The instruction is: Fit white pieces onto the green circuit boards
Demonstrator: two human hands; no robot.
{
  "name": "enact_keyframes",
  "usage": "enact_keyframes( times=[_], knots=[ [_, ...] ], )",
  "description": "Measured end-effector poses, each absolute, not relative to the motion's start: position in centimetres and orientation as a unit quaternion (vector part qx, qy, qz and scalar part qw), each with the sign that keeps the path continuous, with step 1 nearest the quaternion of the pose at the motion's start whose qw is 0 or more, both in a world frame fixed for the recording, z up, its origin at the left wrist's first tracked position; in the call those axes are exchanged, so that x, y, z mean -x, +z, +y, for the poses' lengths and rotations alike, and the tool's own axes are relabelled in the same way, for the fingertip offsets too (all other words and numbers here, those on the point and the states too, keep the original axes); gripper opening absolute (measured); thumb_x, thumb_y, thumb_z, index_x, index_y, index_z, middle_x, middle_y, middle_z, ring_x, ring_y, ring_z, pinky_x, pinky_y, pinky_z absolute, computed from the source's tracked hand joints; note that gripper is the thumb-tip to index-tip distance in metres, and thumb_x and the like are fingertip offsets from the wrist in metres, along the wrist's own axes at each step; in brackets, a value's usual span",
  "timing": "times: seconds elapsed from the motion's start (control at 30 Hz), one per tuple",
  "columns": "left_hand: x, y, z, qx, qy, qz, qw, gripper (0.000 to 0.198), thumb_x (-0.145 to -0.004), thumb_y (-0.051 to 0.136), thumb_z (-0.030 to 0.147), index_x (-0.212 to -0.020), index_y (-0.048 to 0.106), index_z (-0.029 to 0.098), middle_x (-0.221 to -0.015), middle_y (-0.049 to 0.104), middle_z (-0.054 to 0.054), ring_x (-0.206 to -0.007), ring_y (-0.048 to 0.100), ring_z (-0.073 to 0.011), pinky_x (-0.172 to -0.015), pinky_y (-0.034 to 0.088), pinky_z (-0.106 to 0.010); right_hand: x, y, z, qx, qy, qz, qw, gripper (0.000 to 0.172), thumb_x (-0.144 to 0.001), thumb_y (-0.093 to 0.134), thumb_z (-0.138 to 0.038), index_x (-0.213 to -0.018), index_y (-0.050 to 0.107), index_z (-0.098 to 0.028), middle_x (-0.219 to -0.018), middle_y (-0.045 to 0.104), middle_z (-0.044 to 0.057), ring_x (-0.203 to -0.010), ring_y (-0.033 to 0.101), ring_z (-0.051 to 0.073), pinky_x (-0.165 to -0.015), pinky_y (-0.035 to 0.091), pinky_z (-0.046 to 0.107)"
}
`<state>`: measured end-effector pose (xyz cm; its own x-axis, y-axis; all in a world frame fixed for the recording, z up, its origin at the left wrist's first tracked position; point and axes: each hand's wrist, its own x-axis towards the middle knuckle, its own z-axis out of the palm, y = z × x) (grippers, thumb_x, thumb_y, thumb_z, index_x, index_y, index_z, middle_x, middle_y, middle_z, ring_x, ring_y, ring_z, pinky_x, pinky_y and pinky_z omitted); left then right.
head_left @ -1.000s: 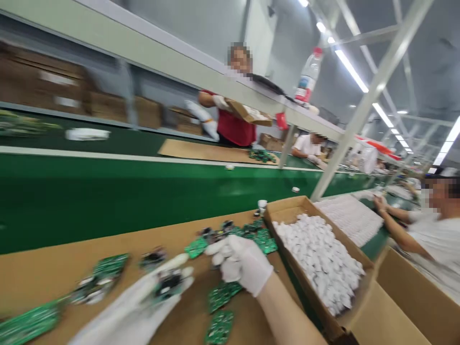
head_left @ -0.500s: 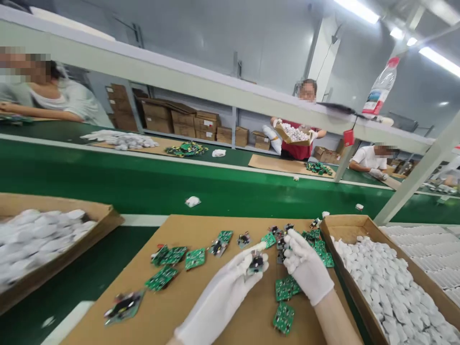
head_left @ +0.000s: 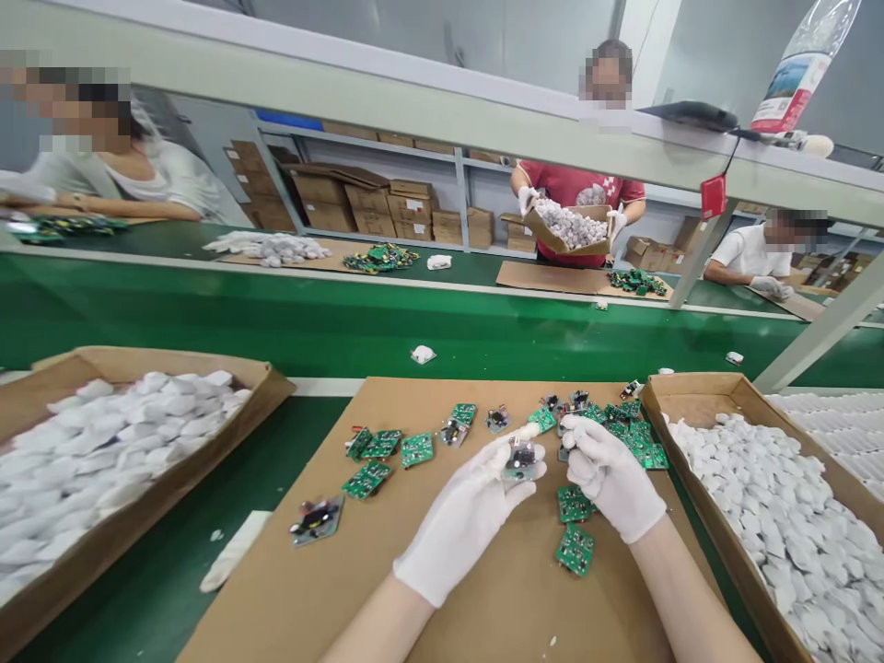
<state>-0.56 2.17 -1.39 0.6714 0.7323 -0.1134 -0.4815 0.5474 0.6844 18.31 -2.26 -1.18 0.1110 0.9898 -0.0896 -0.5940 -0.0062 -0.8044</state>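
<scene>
White-gloved and raised over a sheet of brown cardboard (head_left: 483, 608), both of the person's hands are at work near the centre of the view. The left hand (head_left: 466, 516), reaching in from below, grips a small circuit board (head_left: 522, 460) between thumb and fingers, its dark components facing the viewer. Just to its right, the right hand (head_left: 611, 474) has its fingers curled and the tips drawn together; whether anything is pinched between them cannot be told.

On the cardboard, a cluster of green boards (head_left: 649, 453) sits beyond and to the right of the right hand. Two more boards (head_left: 575, 550) lie just below that hand. Left of the left hand, further boards are scattered, some green side up (head_left: 416, 449), another with its components upward (head_left: 316, 520).

Open cartons flank the cardboard: a left carton (head_left: 276, 385) and a right carton (head_left: 680, 387), each heaped with small white pieces (head_left: 780, 516). Behind runs a green conveyor belt (head_left: 276, 318), with a single white piece (head_left: 423, 354) lying on it. Across the belt, a co-worker in a red top (head_left: 570, 184) holds a shallow box (head_left: 587, 247) of white pieces in gloved hands. A plastic bottle (head_left: 794, 78) stands on the overhead ledge (head_left: 414, 83), upper right.
</scene>
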Motion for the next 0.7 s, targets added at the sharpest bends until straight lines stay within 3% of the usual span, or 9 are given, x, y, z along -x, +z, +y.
enact_keyframes(
  times=[0.17, 0.37, 0.47, 0.57, 0.7],
  knots=[
    [0.8, -1.2, 2.1, -0.327, 0.359, 0.199, 0.851, 0.040, -0.084, 0.071, 0.038, -0.121, 0.070, 0.023, -0.110, 0.067, -0.007, -0.101, 0.063, -0.0232, -0.083, 0.051, -0.029, -17.9, -0.8, -2.7, 0.390, 0.575, -0.312, 0.648, 0.037, -0.082, 0.074, -0.041, -0.113, 0.070, -0.022, -0.092, 0.066, 0.002, -0.037, 0.028, -0.001, -0.035, 0.020, 0.019],
    [0.8, -0.8, 1.6, -0.334, 0.349, 0.188, 0.855, 0.040, -0.084, 0.072, 0.037, -0.121, 0.070, 0.023, -0.108, 0.066, -0.008, -0.092, 0.066, -0.0226, -0.082, 0.050, -0.030, -17.8, -0.5, -2.8, 0.425, 0.551, -0.321, 0.642, 0.045, -0.078, 0.075, -0.049, -0.112, 0.072, -0.020, -0.076, 0.053, -0.002, -0.044, 0.030, 0.001, -0.039, 0.021, 0.018],
    [0.7, -0.7, 1.5, -0.314, 0.349, 0.187, 0.863, 0.034, -0.080, 0.075, 0.035, -0.110, 0.073, 0.019, -0.100, 0.067, -0.008, -0.091, 0.065, -0.0237, -0.085, 0.049, -0.032, -17.7, -0.1, -3.0, 0.444, 0.548, -0.340, 0.623, 0.047, -0.075, 0.078, -0.048, -0.112, 0.071, -0.020, -0.076, 0.053, -0.003, -0.044, 0.029, 0.001, -0.039, 0.018, 0.018],
    [0.5, -1.1, 1.5, -0.305, 0.334, 0.202, 0.869, 0.028, -0.077, 0.074, 0.033, -0.099, 0.073, 0.017, -0.092, 0.065, -0.008, -0.082, 0.065, -0.0220, -0.072, 0.048, -0.029, -17.3, 0.2, -3.1, 0.465, 0.548, -0.364, 0.592, 0.048, -0.076, 0.076, -0.050, -0.114, 0.067, -0.021, -0.081, 0.060, -0.001, -0.041, 0.031, 0.001, -0.038, 0.019, 0.018],
    [0.0, -1.0, 1.3, -0.347, 0.340, 0.245, 0.839, 0.037, -0.077, 0.070, 0.044, -0.101, 0.069, 0.016, -0.085, 0.061, -0.006, -0.061, 0.054, -0.0138, -0.051, 0.036, -0.025, -16.7, 0.2, -3.0, 0.490, 0.533, -0.403, 0.559, 0.045, -0.079, 0.070, -0.055, -0.105, 0.066, -0.019, -0.076, 0.065, 0.000, -0.038, 0.033, 0.002, -0.035, 0.022, 0.019]
  ],
)
